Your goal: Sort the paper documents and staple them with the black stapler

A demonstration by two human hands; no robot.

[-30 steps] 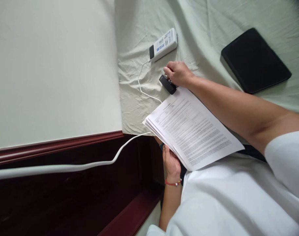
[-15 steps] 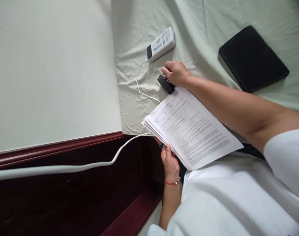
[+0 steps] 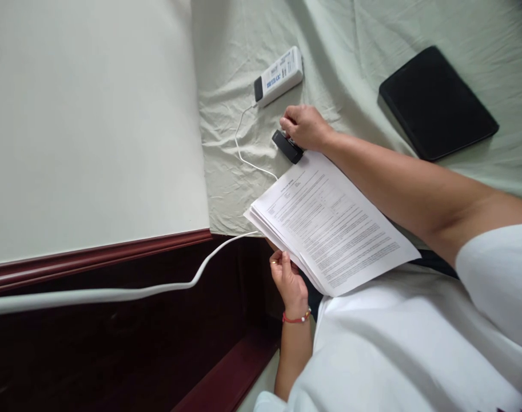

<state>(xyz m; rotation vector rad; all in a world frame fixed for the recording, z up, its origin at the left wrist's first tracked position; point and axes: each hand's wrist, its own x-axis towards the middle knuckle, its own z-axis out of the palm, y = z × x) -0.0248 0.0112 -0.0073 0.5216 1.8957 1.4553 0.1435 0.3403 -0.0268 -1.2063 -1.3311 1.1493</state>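
Note:
A stack of printed papers [image 3: 335,226] lies slanted at the front edge of the cloth-covered surface, its near end against the white shirt. Its lower left edge is slightly fanned. At that edge is my left hand [image 3: 290,283], thumb up and fingers curled at the sheets, some fingertips hidden. It wears a ring and a red bracelet. My right hand [image 3: 306,126] is closed around a black stapler [image 3: 287,147] at the top corner of the stack. The fingers partly cover the stapler, and I cannot tell whether its jaws are pressed together.
Beyond my right hand lies a white power bank [image 3: 282,77] with a thin white cable [image 3: 239,143]. A black tablet-like case [image 3: 438,103] rests on the green cloth [image 3: 342,34]. At left are a pale panel with dark red trim [image 3: 98,257] and a thick white cord [image 3: 115,294].
My left hand has shifted a little left along the stack's edge, and its fingers show more. The right hand and stapler stay at the corner. The whole view slides slightly left.

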